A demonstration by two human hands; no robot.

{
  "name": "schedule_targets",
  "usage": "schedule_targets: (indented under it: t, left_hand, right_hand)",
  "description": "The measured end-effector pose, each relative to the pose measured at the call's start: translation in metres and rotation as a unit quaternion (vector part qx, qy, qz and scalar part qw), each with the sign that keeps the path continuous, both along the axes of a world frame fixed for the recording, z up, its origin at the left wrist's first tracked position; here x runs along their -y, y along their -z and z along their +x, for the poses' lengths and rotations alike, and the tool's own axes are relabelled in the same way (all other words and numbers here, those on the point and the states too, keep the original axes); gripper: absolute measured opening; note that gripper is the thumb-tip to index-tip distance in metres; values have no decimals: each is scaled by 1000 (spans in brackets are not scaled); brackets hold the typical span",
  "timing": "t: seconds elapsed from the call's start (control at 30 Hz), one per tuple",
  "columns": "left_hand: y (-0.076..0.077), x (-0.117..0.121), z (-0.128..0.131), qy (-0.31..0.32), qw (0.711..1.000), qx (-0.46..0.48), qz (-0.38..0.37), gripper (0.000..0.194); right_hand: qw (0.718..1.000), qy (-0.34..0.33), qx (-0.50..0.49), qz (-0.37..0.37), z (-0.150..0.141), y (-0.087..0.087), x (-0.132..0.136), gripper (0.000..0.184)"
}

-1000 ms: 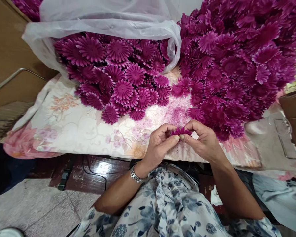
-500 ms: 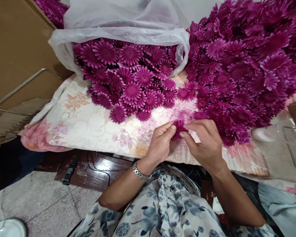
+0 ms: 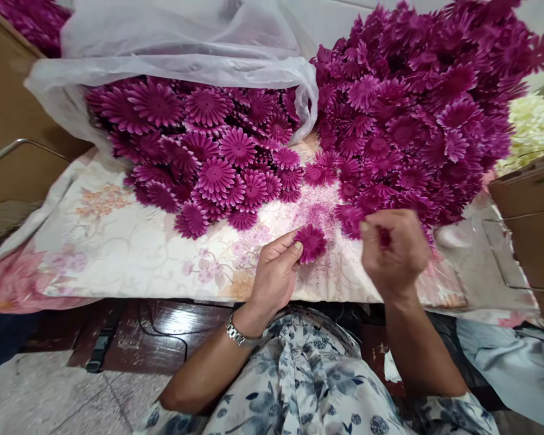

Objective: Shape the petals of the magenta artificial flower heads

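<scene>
My left hand (image 3: 276, 272) is closed in a pinch on a small magenta fabric flower (image 3: 311, 243), held just above the floral cloth (image 3: 131, 248). My right hand (image 3: 394, 251) sits a little to the right, blurred by motion, its fingers curled around a bit of magenta I cannot make out. Behind the right hand rises a large heap of magenta flowers (image 3: 417, 115). A second heap of flat flower pieces (image 3: 208, 151) spills from a clear plastic bag (image 3: 172, 42) at the back left.
Magenta dust (image 3: 320, 208) lies on the cloth between the heaps. A cardboard box (image 3: 530, 223) stands at the right, with pale yellow flowers (image 3: 532, 124) behind it. A brown board with a metal handle (image 3: 13, 151) is at the left. A dark wooden edge (image 3: 172, 326) runs under the cloth.
The hands have come apart. My left hand keeps the flower while my right hand has moved off to the right, towards the big heap.
</scene>
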State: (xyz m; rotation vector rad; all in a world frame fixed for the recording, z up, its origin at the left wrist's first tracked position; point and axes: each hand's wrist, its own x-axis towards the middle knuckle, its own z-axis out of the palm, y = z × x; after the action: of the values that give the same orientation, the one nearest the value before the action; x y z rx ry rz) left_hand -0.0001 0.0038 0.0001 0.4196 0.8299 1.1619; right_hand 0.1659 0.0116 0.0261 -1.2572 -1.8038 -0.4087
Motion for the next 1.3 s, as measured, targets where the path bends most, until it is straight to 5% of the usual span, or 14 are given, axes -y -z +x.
schedule_targets:
  t: [0.1,0.2,0.3,0.4,0.5,0.67,1.1,1.3]
  left_hand:
    - [-2,-1,-1,-5,1000,1,-7,25]
    - [-6,-2,1,6,1000,8,-25,27]
    - [-9,-3,5,19,998,38,-45,24]
    - [-10,-3,9,40,996,68,-52,20]
    - [-9,-1,10,66,995,61,-42,21]
    - [-4,4,9,73,997,17,-26,21]
    - [-4,3,9,47,999,17,5,25]
    - [0,3,6,-8,997,-51,64,14]
  right_hand:
    - [982,152,97,53,49,-14,-12,7]
    - [972,202,121,-25,79,-23,-16,12]
    - [985,146,91,-31,64,-24,-8,21]
    - [994,-21,61,-83,21,-14,4,18]
    - [972,-143,39,-184,-13,0,9,5]
    - [958,-159,-22,-236,-20,14,8,6]
    - [969,-138,-37,-200,-21,8,15,4]
    - [930,-107,-163,-312,-15,8,18,35]
